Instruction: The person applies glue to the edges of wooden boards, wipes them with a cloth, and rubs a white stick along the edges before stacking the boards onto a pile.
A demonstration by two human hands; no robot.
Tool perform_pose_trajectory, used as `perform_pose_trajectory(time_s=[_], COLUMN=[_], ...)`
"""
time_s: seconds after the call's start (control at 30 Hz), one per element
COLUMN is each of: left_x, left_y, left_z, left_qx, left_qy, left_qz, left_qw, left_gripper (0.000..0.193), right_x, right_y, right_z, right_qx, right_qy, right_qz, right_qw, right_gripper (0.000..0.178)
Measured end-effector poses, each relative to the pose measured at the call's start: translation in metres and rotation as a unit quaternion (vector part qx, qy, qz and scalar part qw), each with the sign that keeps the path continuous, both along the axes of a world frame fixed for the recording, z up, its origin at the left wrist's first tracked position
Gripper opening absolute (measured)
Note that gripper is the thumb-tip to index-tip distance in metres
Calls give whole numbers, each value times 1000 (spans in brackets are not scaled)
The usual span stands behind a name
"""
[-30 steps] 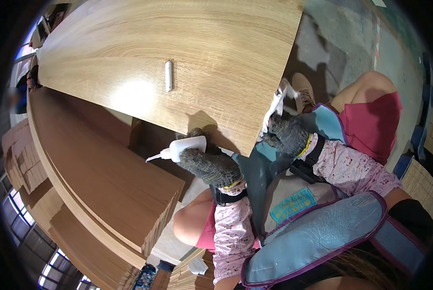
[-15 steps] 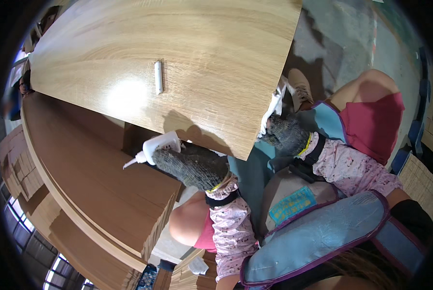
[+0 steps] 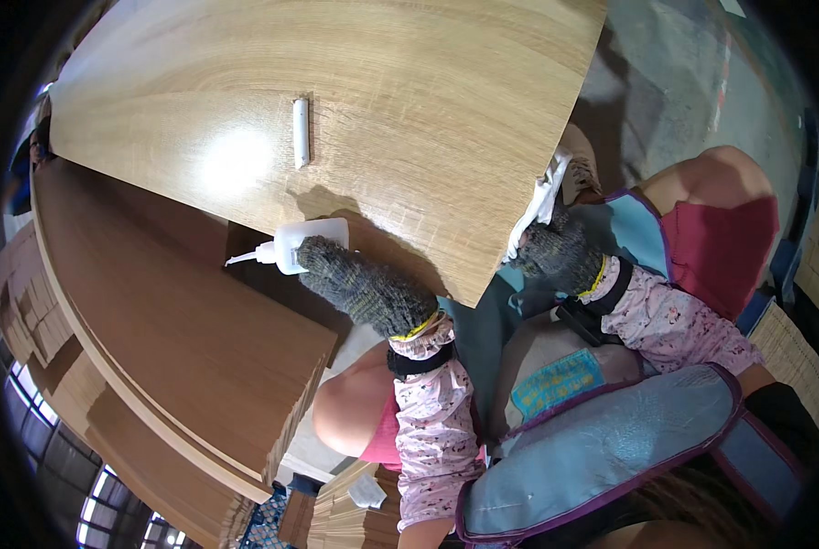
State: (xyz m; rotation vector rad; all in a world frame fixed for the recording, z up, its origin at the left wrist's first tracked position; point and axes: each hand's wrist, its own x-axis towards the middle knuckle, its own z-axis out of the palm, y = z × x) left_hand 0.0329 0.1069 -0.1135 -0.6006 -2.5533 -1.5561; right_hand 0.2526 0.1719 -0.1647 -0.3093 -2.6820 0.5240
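Note:
My left hand (image 3: 368, 285), in a dark grey knit glove, is closed around a white squeeze bottle (image 3: 311, 244). The bottle lies on its side in my grip, its thin nozzle pointing left past the near edge of a wood-grain board (image 3: 409, 137). At the board's right edge, my gloved right hand (image 3: 560, 254) is closed on a white cloth (image 3: 542, 203), which is pressed along that edge. A short white stick or tube (image 3: 301, 134) lies on top of the board; its exact kind is unclear.
Left of me stands a tall stack of brown panels (image 3: 181, 302), a gap separating it from the wood-grain board. More stacked boards (image 3: 355, 512) are at the lower edge. A shoe (image 3: 578, 160) rests on the floor beyond my right hand. Another person (image 3: 36, 156) is partly visible at the far left.
The left hand has raised the bottle slightly, turning its nozzle nearer to level. My right hand and the cloth appear a little farther right, as the whole view has shifted too.

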Motion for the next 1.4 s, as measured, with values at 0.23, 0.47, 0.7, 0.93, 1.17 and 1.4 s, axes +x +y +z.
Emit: perform_pose_trajectory(time_s=[0.23,0.47,0.7,0.93,1.17,1.4], left_x=[1,11,6,-4,5,4], left_y=[0,17,9,-15,-3,-9], left_z=[2,20,14,-2,10,0], left_qx=[-22,13,-62,-137,-102,-232], left_qy=[24,-58,-30,71,-45,185], left_qz=[24,61,53,-3,18,-23], left_qw=[999,996,996,988,994,955], left_gripper=[52,54,52,50,43,42], right_x=[-31,-25,-22,-18,-15,-18], right_y=[3,-5,3,-2,-10,-2], right_z=[60,24,20,27,22,29], right_qx=[-426,-428,-93,-133,-265,-136], right_qy=[-58,122,92,-4,36,54], right_qz=[-173,-177,-56,-3,-125,-103], right_qw=[886,878,990,991,955,984], right_gripper=[25,31,22,17,4,14])
